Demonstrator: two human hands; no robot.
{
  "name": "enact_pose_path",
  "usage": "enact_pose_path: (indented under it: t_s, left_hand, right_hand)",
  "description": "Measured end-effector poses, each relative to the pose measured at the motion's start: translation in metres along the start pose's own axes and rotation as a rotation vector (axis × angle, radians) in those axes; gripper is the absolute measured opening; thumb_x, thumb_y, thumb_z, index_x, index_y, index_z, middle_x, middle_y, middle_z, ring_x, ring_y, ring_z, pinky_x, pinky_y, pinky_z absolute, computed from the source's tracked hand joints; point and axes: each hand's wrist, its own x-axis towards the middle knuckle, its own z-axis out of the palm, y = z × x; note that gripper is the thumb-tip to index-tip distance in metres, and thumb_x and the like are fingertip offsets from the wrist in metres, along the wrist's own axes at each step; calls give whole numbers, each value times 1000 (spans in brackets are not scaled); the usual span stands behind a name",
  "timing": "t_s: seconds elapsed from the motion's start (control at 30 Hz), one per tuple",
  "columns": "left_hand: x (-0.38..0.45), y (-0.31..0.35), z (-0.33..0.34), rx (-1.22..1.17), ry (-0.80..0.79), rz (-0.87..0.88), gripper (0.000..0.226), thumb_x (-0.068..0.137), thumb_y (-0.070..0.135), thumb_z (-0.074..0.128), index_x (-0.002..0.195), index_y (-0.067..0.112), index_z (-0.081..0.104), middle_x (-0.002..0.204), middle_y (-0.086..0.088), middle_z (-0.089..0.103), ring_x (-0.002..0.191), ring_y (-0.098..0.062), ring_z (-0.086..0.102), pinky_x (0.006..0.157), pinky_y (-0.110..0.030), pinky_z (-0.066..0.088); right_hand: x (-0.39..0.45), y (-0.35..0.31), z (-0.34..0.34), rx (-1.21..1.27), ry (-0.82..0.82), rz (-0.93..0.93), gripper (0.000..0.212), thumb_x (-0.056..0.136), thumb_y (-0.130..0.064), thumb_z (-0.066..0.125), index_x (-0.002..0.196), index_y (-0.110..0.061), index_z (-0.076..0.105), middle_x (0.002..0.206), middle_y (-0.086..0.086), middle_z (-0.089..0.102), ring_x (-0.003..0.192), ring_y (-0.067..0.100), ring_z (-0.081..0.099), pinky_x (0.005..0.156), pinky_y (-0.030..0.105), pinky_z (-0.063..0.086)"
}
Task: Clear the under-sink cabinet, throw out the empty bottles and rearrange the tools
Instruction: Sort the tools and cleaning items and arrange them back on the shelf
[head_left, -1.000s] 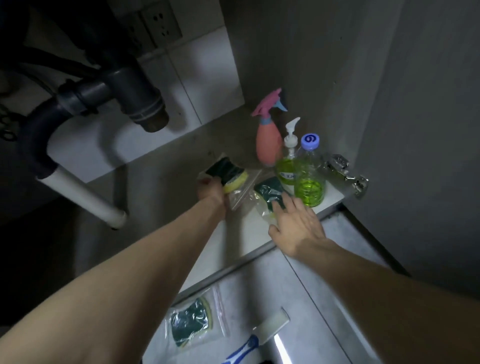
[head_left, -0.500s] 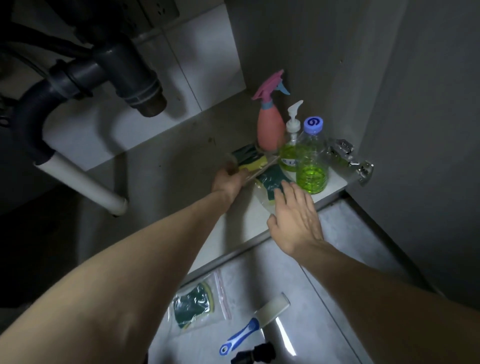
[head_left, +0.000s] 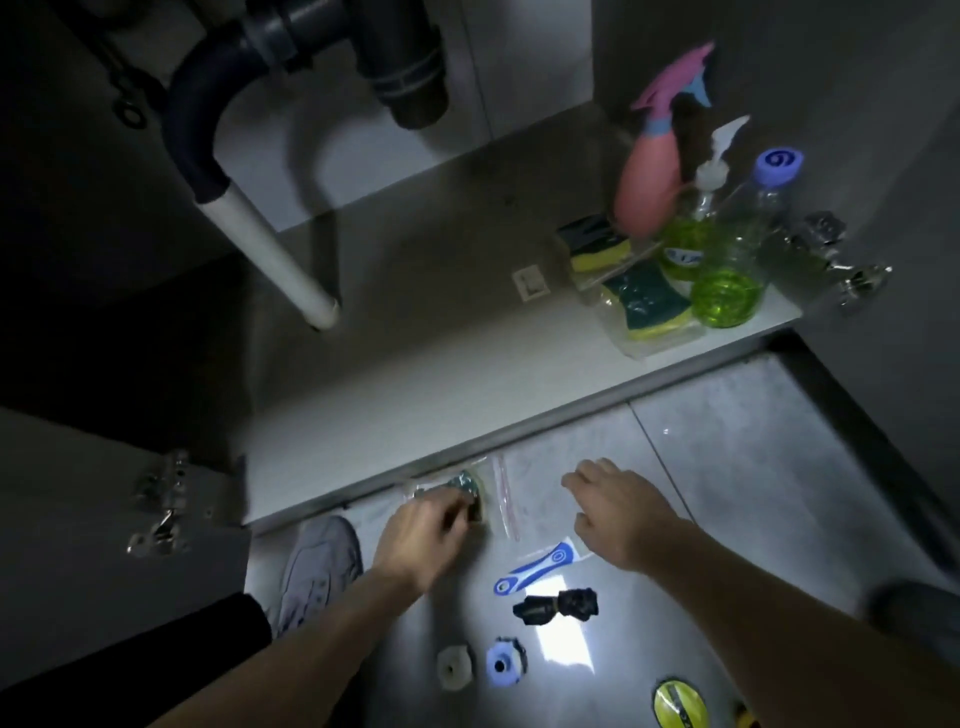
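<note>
Left hand (head_left: 423, 535) reached forward over the floor, fingers curled onto a bagged sponge (head_left: 467, 491) lying against the cabinet's front edge. Right hand (head_left: 621, 512) hovered palm down beside it, fingers loosely bent, holding nothing. Two more sponges (head_left: 631, 283) and three bottles (head_left: 727, 260) sat in the cabinet floor's (head_left: 415, 332) front right corner.

- A home kitchen, seen at the open under-sink cabinet.
- Dark drain trap (head_left: 395, 57) with a white pipe (head_left: 270, 249) at 11 o'clock.
- Pink spray bottle (head_left: 652, 187), green soap bottles (head_left: 727, 280) and bagged sponges (head_left: 649, 301) at 2 o'clock.
- Grey tiled floor (head_left: 727, 467) below, door hinge (head_left: 161, 504) at 9 o'clock.
</note>
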Motion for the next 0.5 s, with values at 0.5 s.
enact_pose_path:
  t_s: [0.5]
  left_hand:
    - [1, -6, 36, 99, 21, -236, 56, 67, 65, 61, 108, 28, 48, 103, 7, 49, 99, -17, 42, 83, -32, 41]
  right_hand:
    - [-8, -4, 43, 310, 268, 27, 23, 97, -37, 54, 82, -21, 61, 79, -7, 58, 78, 17, 52, 65, 30, 41]
